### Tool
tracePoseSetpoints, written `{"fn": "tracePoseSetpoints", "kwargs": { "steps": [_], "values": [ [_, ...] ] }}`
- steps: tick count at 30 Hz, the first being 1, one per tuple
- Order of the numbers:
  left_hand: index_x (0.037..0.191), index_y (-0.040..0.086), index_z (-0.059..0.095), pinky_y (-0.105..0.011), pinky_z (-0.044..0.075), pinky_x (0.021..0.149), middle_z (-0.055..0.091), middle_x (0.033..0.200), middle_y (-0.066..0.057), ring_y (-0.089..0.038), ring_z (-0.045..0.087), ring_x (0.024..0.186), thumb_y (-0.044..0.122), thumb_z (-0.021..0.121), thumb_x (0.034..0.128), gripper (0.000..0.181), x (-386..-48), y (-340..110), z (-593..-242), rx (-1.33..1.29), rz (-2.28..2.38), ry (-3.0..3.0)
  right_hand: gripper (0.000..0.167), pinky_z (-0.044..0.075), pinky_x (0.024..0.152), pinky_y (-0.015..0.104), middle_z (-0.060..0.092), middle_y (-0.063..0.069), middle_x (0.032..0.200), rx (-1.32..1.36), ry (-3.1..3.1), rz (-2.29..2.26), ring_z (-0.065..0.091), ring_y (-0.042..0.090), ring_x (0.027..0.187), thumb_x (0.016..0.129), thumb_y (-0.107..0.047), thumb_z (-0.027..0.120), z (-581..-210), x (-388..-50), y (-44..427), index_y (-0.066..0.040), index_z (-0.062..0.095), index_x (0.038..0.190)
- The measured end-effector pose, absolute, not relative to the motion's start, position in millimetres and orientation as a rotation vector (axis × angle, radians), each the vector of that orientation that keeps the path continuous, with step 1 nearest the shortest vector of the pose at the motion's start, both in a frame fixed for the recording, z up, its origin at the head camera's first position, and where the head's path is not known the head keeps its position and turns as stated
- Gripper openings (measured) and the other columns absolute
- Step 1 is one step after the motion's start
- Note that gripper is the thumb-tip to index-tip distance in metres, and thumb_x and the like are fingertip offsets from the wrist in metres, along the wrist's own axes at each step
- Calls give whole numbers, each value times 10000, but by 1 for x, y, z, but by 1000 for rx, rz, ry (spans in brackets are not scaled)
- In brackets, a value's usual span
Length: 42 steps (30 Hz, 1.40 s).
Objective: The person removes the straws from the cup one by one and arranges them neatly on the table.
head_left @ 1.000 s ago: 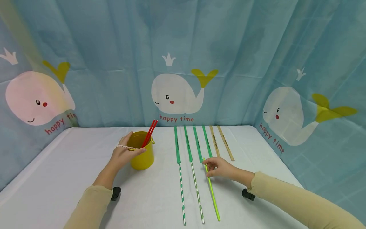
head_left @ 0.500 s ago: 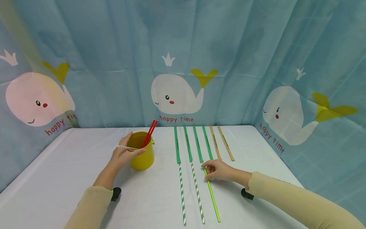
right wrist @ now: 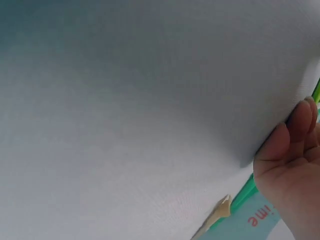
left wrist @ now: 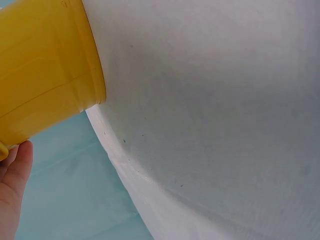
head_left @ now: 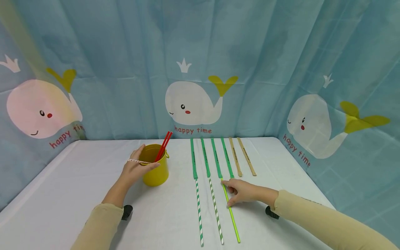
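Note:
My left hand (head_left: 137, 166) grips the rim and near side of a yellow bucket (head_left: 157, 174), fingers behind it and thumb in front. A thin pale band crosses this hand. Two red sticks (head_left: 163, 146) lean inside the bucket. In the left wrist view, the bucket (left wrist: 47, 65) shows beside a fingertip. My right hand (head_left: 243, 191) rests on a plain lime-green straw (head_left: 233, 222) lying on the table. Its forefinger touches the far end and its thumb sits lower down, the two spread apart. In the right wrist view, that hand (right wrist: 290, 155) hides most of the straw.
Several green paper-wrapped strips (head_left: 193, 158) and two tan ones (head_left: 247, 156) lie in a row at the back. Two striped straws, one teal-and-white (head_left: 199, 211) and one olive-and-white (head_left: 216, 211), lie left of the lime straw. A blue whale-print curtain (head_left: 259, 111) stands behind.
My right hand has moved slightly toward me with the lime straw, whose far end now lies just below a green strip. Its thumb and forefinger have spread apart. The left hand stays on the bucket.

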<state>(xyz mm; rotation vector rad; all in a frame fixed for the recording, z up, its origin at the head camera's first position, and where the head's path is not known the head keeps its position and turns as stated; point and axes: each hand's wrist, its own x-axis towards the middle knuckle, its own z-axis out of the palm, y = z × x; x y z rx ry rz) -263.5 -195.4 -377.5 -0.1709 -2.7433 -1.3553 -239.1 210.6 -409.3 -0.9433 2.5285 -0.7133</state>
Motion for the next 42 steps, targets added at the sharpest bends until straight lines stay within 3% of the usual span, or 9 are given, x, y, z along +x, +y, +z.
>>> {"fn": "tracePoseSetpoints", "kwargs": {
  "steps": [6,12,16,20,23,29,42],
  "values": [
    [1549,22,143,-640,316,1043,181,1550,-263,-463,281,1344,469,730,837,1025,-264,-196,-379,-177,-1365,-2738,820,341,606,230,477,-26,813,-865,2470,-775,399,80,697,802,-228,812,-400,-243,209,62,390,1443],
    [1547,18,146,-638,319,1043,186,1548,-262,-459,286,1342,464,731,838,1022,-264,-196,-379,-170,-1371,-2738,655,433,626,243,561,-10,867,-846,2425,-916,515,120,728,879,-156,733,-380,-254,197,96,429,1402],
    [1549,24,145,-640,317,1043,187,1550,-257,-457,281,1348,475,730,835,1027,-263,-196,-379,-156,-1371,-2743,583,477,702,302,598,19,981,-807,2382,-1050,575,197,810,928,-166,676,-366,-264,180,79,440,1401],
    [1550,29,141,-642,317,1042,198,1546,-255,-455,286,1345,479,728,836,1029,-262,-196,-379,-153,-1370,-2746,575,511,797,437,601,98,1138,-743,2353,-1165,596,262,932,951,-213,649,-356,-275,159,13,433,1435],
    [1551,29,139,-640,317,1044,197,1547,-254,-453,287,1347,478,727,838,1027,-262,-196,-379,-154,-1366,-2746,580,501,873,488,569,152,1262,-692,2318,-1265,599,235,1049,960,-237,635,-352,-282,142,-39,420,1461],
    [1550,23,138,-628,321,1049,192,1546,-260,-454,295,1341,479,729,837,1032,-263,-195,-378,-168,-1361,-2743,595,475,956,449,516,127,1406,-602,2237,-1476,553,215,1212,973,-233,615,-349,-296,109,-85,375,1496],
    [1553,30,124,-628,317,1051,196,1545,-255,-444,306,1332,496,733,825,1058,-263,-194,-377,-123,-1375,-2750,631,371,1063,527,497,4,1445,-443,2091,-1761,460,232,1323,978,-201,603,-344,-314,34,-166,310,1535]
  ]
}}
